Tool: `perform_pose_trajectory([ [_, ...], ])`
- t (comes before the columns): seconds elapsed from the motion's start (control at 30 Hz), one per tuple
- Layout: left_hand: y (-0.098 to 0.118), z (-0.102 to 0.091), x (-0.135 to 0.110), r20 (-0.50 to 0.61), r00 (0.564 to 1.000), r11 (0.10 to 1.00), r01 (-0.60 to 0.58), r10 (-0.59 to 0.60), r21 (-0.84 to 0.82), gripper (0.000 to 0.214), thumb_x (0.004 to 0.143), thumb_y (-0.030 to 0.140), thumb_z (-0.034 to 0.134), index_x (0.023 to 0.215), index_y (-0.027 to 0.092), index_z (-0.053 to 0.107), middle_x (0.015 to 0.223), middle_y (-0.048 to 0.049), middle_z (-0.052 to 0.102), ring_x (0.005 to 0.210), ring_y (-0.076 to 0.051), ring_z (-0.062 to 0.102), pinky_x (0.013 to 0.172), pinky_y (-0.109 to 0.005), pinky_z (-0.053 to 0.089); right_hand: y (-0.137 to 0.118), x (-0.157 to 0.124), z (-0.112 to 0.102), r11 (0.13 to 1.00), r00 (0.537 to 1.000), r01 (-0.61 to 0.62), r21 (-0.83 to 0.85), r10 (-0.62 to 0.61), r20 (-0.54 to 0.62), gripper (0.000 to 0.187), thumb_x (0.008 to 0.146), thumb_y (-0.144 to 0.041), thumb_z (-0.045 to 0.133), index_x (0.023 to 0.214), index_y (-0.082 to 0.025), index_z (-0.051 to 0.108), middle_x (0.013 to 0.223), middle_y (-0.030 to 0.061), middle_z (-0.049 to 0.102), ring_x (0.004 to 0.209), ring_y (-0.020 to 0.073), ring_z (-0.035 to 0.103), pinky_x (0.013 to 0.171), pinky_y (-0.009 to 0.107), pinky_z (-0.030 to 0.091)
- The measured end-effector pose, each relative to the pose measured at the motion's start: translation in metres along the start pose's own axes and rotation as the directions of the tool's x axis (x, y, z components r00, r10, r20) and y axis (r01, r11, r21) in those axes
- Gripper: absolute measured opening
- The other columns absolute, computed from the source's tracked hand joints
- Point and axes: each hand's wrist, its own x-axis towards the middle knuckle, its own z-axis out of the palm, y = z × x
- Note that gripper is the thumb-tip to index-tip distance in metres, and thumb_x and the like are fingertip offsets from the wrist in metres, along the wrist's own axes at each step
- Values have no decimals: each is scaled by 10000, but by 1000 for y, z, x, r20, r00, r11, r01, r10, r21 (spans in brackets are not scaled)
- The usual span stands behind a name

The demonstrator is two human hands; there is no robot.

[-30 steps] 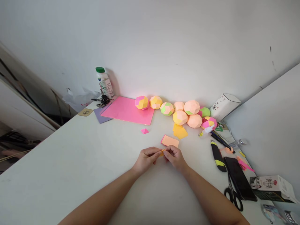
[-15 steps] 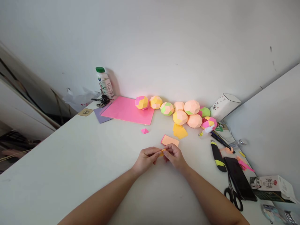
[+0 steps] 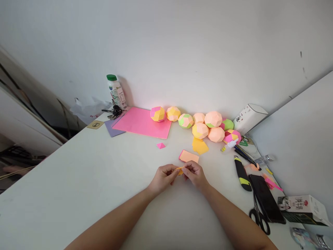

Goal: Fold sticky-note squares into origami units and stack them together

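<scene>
Between my left hand [image 3: 162,178] and my right hand [image 3: 195,174] is a small folded piece of orange paper [image 3: 180,171]. Both hands are closed on it, thumbs and fingers pinching its two ends; part of it is hidden by the fingers. Just beyond my right hand lies a stack of peach and pink paper slips [image 3: 188,156]. Some yellow-orange paper squares [image 3: 201,147] lie further back. A small folded pink paper piece [image 3: 161,146] rests on the table, beyond my left hand.
Several faceted paper balls [image 3: 200,131] line the wall, one on a pink sheet [image 3: 142,122]. A bottle [image 3: 117,92] and keys [image 3: 115,111] stand at back left. On the right lie a box cutter [image 3: 242,173], scissors [image 3: 258,217], a phone [image 3: 266,198] and a carton [image 3: 303,208].
My left hand's fingers have shifted slightly on the orange paper, and more of the paper shows between the hands. The things on the table have stayed in place.
</scene>
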Motion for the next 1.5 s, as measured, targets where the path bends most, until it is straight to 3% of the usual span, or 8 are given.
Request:
perform_pose_trajectory([
  [0.33, 4, -1, -1, -5, 1000, 1000, 12, -11, 13, 280, 783, 405, 554, 725, 161, 679, 494, 28, 487, 477, -89, 416, 472, -209, 343, -2, -1, 0, 1000, 998, -22, -15, 23, 61, 194, 809, -367, 576, 762, -187, 520, 576, -29, 553, 511, 107, 506, 520, 240, 424],
  [0.73, 2, 0, -1, -26, 999, 999, 29, -29, 13, 268, 777, 366, 553, 631, 146, 595, 532, 29, 489, 504, -83, 403, 491, -205, 325, -3, -3, 2, 986, 990, 6, -164, 17, 139, 206, 866, -360, 491, 761, -184, 471, 565, -32, 491, 498, 101, 438, 492, 228, 365],
  [1.07, 0, 0, -1, 11, 999, 996, 44, -44, -79, 203, 787, 341, 557, 699, 159, 546, 634, 9, 558, 591, -109, 516, 551, -220, 396, 0, -2, 2, 988, 990, 43, -147, -22, 140, 207, 862, -350, 492, 745, -181, 464, 589, -24, 497, 520, 107, 479, 508, 231, 392],
  [1.5, -3, 0, 1, 67, 997, 997, 33, -27, -76, 195, 771, 282, 564, 634, 149, 527, 592, 13, 518, 542, -92, 441, 519, -220, 346, -1, -1, 1, 975, 985, 120, -189, -93, 147, 153, 810, -262, 515, 687, -171, 504, 596, -17, 500, 520, 101, 463, 488, 225, 365],
])
